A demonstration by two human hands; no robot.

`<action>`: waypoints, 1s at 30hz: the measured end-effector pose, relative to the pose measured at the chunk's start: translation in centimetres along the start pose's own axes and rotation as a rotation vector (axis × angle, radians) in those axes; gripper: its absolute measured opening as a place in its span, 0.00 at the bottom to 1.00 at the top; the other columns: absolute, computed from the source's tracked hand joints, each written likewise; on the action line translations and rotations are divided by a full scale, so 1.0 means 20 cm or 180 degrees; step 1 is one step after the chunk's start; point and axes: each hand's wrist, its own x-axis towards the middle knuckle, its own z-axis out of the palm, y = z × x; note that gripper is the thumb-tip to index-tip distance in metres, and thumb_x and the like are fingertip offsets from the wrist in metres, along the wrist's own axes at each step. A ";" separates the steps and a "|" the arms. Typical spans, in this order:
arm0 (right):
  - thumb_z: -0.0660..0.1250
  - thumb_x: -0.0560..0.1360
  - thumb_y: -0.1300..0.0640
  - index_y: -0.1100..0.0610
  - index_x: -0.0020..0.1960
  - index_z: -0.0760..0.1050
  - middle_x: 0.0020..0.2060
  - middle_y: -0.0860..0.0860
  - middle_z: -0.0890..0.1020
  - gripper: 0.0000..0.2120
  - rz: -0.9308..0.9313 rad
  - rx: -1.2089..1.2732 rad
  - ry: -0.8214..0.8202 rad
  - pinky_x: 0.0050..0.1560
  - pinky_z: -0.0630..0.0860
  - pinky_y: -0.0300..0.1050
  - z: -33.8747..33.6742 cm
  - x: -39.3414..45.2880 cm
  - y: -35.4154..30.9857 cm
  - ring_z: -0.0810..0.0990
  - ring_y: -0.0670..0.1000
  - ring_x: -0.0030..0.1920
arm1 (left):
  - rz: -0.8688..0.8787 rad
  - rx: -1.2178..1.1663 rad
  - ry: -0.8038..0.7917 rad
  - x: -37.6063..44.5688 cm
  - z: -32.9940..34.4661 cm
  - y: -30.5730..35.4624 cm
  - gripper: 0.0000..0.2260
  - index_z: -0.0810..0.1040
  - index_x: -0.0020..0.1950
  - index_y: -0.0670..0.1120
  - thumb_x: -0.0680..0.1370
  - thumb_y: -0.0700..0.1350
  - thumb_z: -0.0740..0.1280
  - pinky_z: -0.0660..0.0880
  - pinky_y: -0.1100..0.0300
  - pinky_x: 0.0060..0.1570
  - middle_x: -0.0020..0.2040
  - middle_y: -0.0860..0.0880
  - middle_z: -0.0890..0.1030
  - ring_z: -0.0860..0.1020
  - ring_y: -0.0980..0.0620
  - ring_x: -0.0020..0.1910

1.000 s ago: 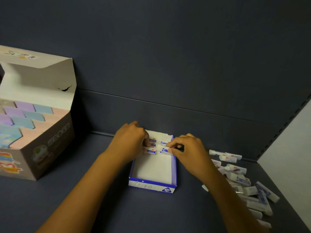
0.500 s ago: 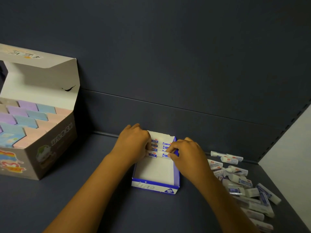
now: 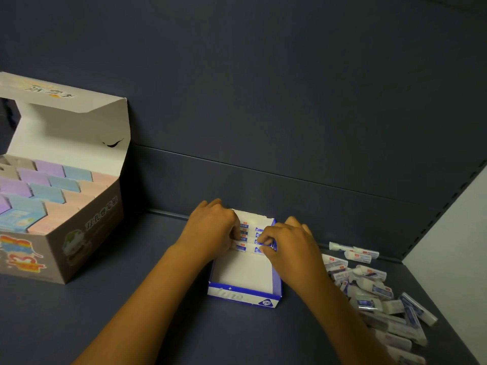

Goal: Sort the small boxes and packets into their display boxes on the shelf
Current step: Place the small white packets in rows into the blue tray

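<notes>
Shelf (image 3: 79, 325): dark and flat, under both hands; it carries everything here.
Big box (image 3: 87, 233): well off to the left of the left hand, lid folded up, filled with rows of purple, blue and pink packets.
Small tray (image 3: 243, 296): blue and white card, directly beneath the fingers; its far end holds rows of packets, its near half is bare white.
Loose pile (image 3: 379, 293): white and blue packets lying jumbled just to the right of the right hand, not yet sorted.
Left hand (image 3: 213, 233): fingers curled over the left ends of the packed rows, pressing them in place.
Right hand (image 3: 287, 246): fingers bent, tips pinching the right end of the nearest row; exactly how many packets they hold cannot be told.
Packed rows (image 3: 250, 239): between the two sets of fingers, at the tray's far end.
Handling: the packets look light, stiff and smooth-wrapped, so likely slippery; pinching each by its short ends seems best. The card tray looks flimsy and would slide if pushed.
</notes>
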 end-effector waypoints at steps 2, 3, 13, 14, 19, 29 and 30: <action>0.62 0.79 0.47 0.47 0.66 0.72 0.67 0.50 0.71 0.17 0.0017 0.0032 -0.0086 0.67 0.64 0.43 -0.01 -0.01 0.00 0.67 0.52 0.66 | -0.0024 0.0001 -0.0002 0.00 0.00 0.00 0.11 0.81 0.57 0.55 0.76 0.54 0.69 0.68 0.56 0.64 0.60 0.53 0.79 0.72 0.52 0.61; 0.62 0.79 0.47 0.48 0.66 0.72 0.67 0.51 0.72 0.17 0.0032 0.0051 -0.0112 0.67 0.64 0.43 -0.01 -0.01 -0.01 0.68 0.52 0.66 | -0.0032 0.0011 0.0007 0.00 0.01 0.00 0.11 0.81 0.57 0.55 0.76 0.54 0.68 0.68 0.56 0.64 0.59 0.52 0.79 0.72 0.52 0.61; 0.62 0.79 0.46 0.47 0.63 0.75 0.64 0.48 0.76 0.15 0.0013 0.0192 0.0123 0.67 0.64 0.43 0.02 -0.01 0.01 0.69 0.49 0.64 | -0.0041 0.0165 0.0060 0.00 0.00 0.00 0.13 0.81 0.58 0.55 0.76 0.57 0.67 0.67 0.58 0.62 0.58 0.54 0.79 0.72 0.54 0.59; 0.62 0.78 0.46 0.47 0.63 0.75 0.64 0.48 0.76 0.15 0.0024 0.0264 0.0163 0.66 0.64 0.42 0.03 -0.02 0.02 0.70 0.48 0.64 | -0.0029 0.0189 0.0063 0.00 0.00 0.00 0.13 0.80 0.58 0.55 0.76 0.57 0.67 0.67 0.57 0.63 0.58 0.54 0.79 0.71 0.54 0.60; 0.62 0.79 0.46 0.47 0.61 0.76 0.62 0.47 0.77 0.13 0.0035 0.0300 0.0218 0.64 0.65 0.40 0.03 -0.01 0.06 0.71 0.47 0.62 | 0.0000 0.0288 0.0128 0.00 -0.01 0.00 0.13 0.80 0.58 0.56 0.76 0.57 0.67 0.66 0.58 0.62 0.58 0.55 0.79 0.71 0.54 0.60; 0.64 0.78 0.49 0.50 0.57 0.79 0.57 0.50 0.78 0.10 0.0070 0.0509 0.0473 0.60 0.70 0.40 0.04 -0.02 0.05 0.73 0.49 0.58 | -0.0076 0.0301 -0.0010 0.01 -0.01 0.01 0.12 0.80 0.58 0.56 0.77 0.56 0.66 0.66 0.57 0.63 0.60 0.55 0.78 0.71 0.54 0.60; 0.64 0.78 0.49 0.49 0.57 0.79 0.57 0.49 0.78 0.10 0.0067 0.0530 0.0526 0.60 0.69 0.40 0.04 -0.02 0.05 0.73 0.49 0.58 | -0.0058 0.0318 -0.0021 0.01 -0.01 0.01 0.12 0.80 0.59 0.56 0.77 0.56 0.66 0.66 0.58 0.64 0.60 0.55 0.78 0.71 0.54 0.60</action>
